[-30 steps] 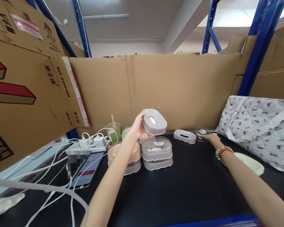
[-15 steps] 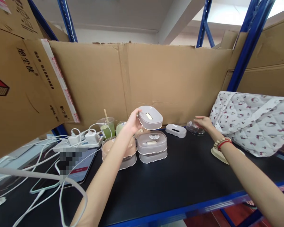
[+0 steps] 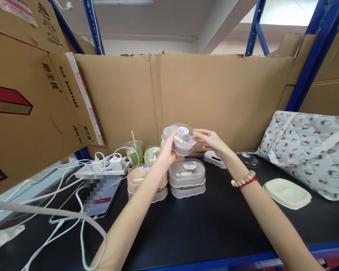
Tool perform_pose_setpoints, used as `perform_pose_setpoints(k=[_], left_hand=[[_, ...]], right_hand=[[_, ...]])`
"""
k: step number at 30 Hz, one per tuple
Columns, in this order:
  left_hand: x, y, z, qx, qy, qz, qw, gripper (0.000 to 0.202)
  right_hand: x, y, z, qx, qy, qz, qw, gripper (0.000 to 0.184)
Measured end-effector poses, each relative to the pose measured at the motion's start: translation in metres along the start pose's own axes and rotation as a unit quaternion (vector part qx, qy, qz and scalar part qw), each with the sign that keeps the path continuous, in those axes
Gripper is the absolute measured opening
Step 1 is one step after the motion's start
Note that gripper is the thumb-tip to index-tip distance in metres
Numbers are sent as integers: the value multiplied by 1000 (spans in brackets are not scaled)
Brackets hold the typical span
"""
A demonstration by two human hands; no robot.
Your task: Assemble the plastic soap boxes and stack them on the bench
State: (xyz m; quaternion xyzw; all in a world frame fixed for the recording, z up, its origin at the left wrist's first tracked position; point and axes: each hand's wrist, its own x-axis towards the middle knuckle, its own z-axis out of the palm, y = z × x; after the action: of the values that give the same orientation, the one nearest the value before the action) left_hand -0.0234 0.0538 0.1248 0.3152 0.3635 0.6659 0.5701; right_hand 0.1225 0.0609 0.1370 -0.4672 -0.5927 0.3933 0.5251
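My left hand [image 3: 168, 149] grips a light grey oval box [image 3: 169, 132] with a slot in its top, raised above the table. A clear plastic lid [image 3: 190, 140] with a round white label lies over that box, slightly tilted. My right hand [image 3: 210, 140] has its fingers and thumb at the lid's right edge. Whether the lid sits fully down cannot be seen. Below stand two stacked grey boxes [image 3: 187, 178] with a clear lid on top. Left of them is a stack with a peach box [image 3: 135, 178] uppermost. A green box [image 3: 151, 154] is behind, partly hidden by my left arm.
At the back right are a grey slotted piece [image 3: 214, 160] and another clear lid [image 3: 248, 160]. A cream oval tray [image 3: 288, 192] lies near a quilted bag [image 3: 313, 150]. Cables, a power strip [image 3: 101, 170], a tablet [image 3: 104, 201] and a green drink [image 3: 135, 155] occupy the left. Cardboard [image 3: 214, 94] walls the back.
My right hand has moved left from the back right, bringing a clear lid onto the grey box in my left hand. The camera view has shifted, uncovering the cream tray.
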Motion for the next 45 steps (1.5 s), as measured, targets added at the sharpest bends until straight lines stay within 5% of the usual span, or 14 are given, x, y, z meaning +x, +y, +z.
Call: perform_pose_setpoints(k=[3, 8, 14, 21, 24, 29, 37, 42, 45], left_hand=[[2, 2, -1, 16, -16, 6, 1000, 25], [1, -1, 1, 51, -114, 8, 992, 31], [2, -10, 1, 94, -79, 19, 992, 59], [-4, -12, 6, 85, -95, 170, 977, 47], [-8, -6, 6, 124, -126, 193, 965, 42], [-15, -4, 7, 150, -117, 345, 919, 33], [-21, -15, 5, 192, -131, 387, 892, 45], [-28, -25, 7, 175, -69, 407, 894, 40], [-27, -21, 8, 178, -76, 406, 893, 34]], right_hand=[[3, 1, 1, -68, 13, -46, 997, 29], [2, 3, 7, 39, -114, -3, 993, 42], [0, 5, 4, 44, -124, -78, 988, 66], [-6, -2, 5, 61, -119, -82, 988, 49], [-5, -3, 2, 57, -117, -119, 984, 49], [-2, -2, -8, 19, -126, -214, 968, 58], [-8, 2, 13, 52, 43, -324, 944, 58], [-14, 1, 19, 34, 133, -325, 936, 51], [-17, 2, 21, 20, 136, -313, 940, 48]])
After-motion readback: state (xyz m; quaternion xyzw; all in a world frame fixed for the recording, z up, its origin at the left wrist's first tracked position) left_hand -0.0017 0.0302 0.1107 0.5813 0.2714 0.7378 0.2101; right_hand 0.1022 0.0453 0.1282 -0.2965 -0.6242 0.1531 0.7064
